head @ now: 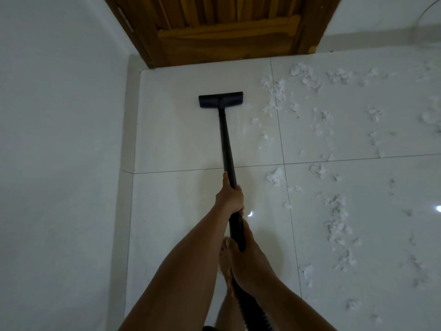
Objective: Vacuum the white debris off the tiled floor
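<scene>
A black vacuum wand (226,139) runs from my hands to a flat black floor head (220,100) resting on the white tiled floor (176,144) near the door. My left hand (229,197) grips the wand's lower tube. Closer to me, my right hand (248,256) holds the thicker handle where the ribbed hose (250,306) begins. White shredded debris (276,91) lies scattered to the right of the head, with more clumps (336,220) down the right side. The tiles to the left of the wand show no debris.
A wooden door (222,29) stands closed at the top. A white wall (59,139) runs along the left with a pale skirting strip. My bare foot (225,256) shows under the handle. A thin cable (427,10) curves at the top right.
</scene>
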The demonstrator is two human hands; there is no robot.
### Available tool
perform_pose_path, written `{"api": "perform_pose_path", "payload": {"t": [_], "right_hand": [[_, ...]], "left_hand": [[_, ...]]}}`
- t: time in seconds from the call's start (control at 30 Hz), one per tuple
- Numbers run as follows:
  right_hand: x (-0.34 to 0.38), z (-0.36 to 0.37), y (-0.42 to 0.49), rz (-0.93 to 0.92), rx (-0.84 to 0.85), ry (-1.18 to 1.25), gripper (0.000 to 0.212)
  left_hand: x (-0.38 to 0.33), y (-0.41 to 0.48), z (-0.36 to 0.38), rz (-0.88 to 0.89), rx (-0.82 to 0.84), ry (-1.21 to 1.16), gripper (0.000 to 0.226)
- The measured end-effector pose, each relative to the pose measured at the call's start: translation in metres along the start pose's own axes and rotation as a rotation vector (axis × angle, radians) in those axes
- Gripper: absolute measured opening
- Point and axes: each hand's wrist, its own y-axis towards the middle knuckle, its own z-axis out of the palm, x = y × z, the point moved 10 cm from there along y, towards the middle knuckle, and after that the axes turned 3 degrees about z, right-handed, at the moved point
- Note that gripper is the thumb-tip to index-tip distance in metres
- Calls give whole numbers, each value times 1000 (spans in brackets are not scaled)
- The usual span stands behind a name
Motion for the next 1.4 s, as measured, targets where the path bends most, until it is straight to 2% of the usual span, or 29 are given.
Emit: {"api": "perform_pose_path", "payload": {"t": [0.27,0.9,1.2,1.4], "right_hand": [[19,-6,13,2,-3,24,63],[115,-7,103,68,20,133,58],[113,-5,96,83,35,180,57],[78,-4,60,61,50,128,57]], "left_hand": [[-12,19,-8,4,-5,1,68],[-100,113,-71,21,-35,39,69],[-100,106,-71,20,-33,51,70],[-68,67,-49,-22,-29,16,69]]}}
